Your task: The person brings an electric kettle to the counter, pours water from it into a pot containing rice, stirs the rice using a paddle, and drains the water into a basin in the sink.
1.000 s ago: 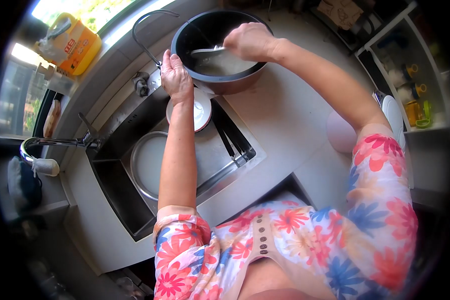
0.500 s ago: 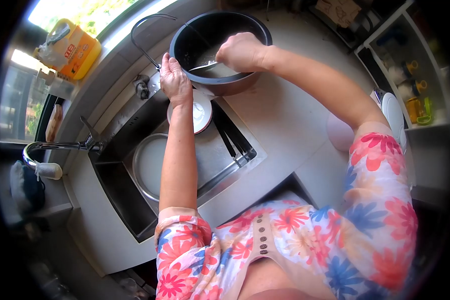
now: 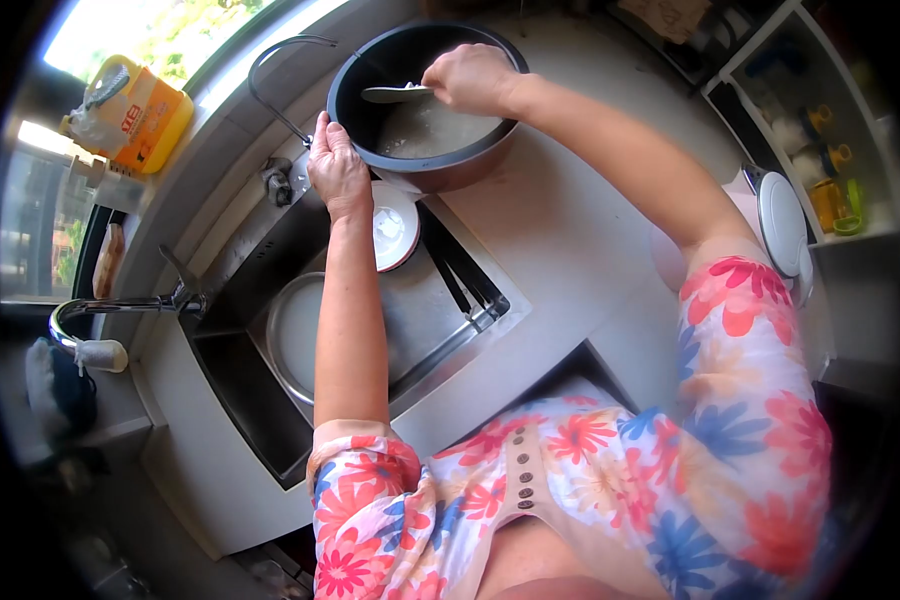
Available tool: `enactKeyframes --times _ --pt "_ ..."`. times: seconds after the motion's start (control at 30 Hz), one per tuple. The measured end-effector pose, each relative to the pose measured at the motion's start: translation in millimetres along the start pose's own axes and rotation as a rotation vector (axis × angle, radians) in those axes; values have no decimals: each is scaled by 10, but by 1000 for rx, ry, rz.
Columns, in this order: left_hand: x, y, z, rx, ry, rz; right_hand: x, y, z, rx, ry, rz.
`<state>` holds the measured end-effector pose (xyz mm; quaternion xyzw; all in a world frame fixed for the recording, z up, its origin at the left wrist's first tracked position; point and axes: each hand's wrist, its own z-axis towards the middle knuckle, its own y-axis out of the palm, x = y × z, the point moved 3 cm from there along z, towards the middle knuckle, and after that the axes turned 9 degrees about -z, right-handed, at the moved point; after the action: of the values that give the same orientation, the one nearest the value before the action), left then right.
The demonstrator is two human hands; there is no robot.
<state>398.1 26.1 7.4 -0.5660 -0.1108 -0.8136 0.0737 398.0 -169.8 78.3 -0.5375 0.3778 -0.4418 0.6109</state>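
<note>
A large dark cooking pot (image 3: pixel 450 180) stands on the counter beside the sink, with cloudy liquid and pale grains (image 3: pixel 435 130) inside. My right hand (image 3: pixel 470 78) is closed over the pot, gripping a pale spoon (image 3: pixel 395 94) whose flat end points left above the liquid. At the pot's left rim, my left hand (image 3: pixel 340 175) has its fingers together and appears to hold the edge; part of its grip is hidden. Close to its fingertips is the base of a thin curved tap (image 3: pixel 255 75). A white bowl (image 3: pixel 395 228) sits below the pot, partly behind my left forearm.
The sink (image 3: pixel 235 375) holds a round metal pan (image 3: pixel 295 325) and a dark rack (image 3: pixel 455 270). A chrome faucet (image 3: pixel 120 303) arches at the left. An orange-yellow jug (image 3: pixel 140 120) stands by the window. A white lidded appliance (image 3: pixel 782 225) and a shelf (image 3: pixel 820 150) are at the right.
My right hand has lifted the spoon up from near the pot's front rim toward its back. My left hand stays at the rim. The whole view has shifted slightly.
</note>
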Motion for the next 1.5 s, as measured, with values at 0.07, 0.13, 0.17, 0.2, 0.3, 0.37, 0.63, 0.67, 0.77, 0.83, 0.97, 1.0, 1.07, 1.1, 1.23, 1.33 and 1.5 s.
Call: enactKeyframes --times 0.07,0.13,0.17,0.2,0.3,0.37,0.63,0.67,0.77,0.83,0.97,1.0,1.07,1.1,1.23,1.33,1.5 --pt "35 -13 -3 -27 -83 -64 -114 23 1 -13 -50 -21" --pt "72 -47 -4 -54 -151 -91 -147 25 -71 -145 -110 -13" --pt "90 -55 9 -66 -175 -90 -153 -5 -99 -206 -124 0" --pt "91 -71 22 -78 -199 -88 -129 -80 -102 -238 -81 -8" --pt "17 -120 84 -115 -187 -31 -14 -47 6 -144 104 -43" --pt "43 -129 95 -132 -214 -34 -68 16 66 -124 104 -56" --pt "314 -157 25 -170 -385 35 43 -168 36 -109 -8 -48" --pt "320 -171 31 -174 -411 52 62 -207 17 -69 14 13" --pt "336 -180 30 -165 -447 53 -3 -244 -71 114 -21 130" --pt "345 -185 31 -154 -461 48 -105 -237 -181 44 -113 117" --pt "323 -187 19 -170 -484 61 -45 -192 -290 -81 -153 138" --pt "324 -189 21 -174 -485 54 -2 -185 -253 -69 -111 142" --pt "351 -172 7 -167 -490 44 15 -140 -135 -45 -34 117" --pt "348 -170 3 -165 -493 34 -24 -109 -110 14 -5 142" --pt "352 -201 -25 -146 -487 -4 -127 -261 -293 -71 -187 101" --pt "355 -200 -48 -150 -476 -67 -37 -403 -321 -125 -126 154" --pt "361 -174 -55 -139 -470 -125 -165 -275 -268 -35 -194 116"
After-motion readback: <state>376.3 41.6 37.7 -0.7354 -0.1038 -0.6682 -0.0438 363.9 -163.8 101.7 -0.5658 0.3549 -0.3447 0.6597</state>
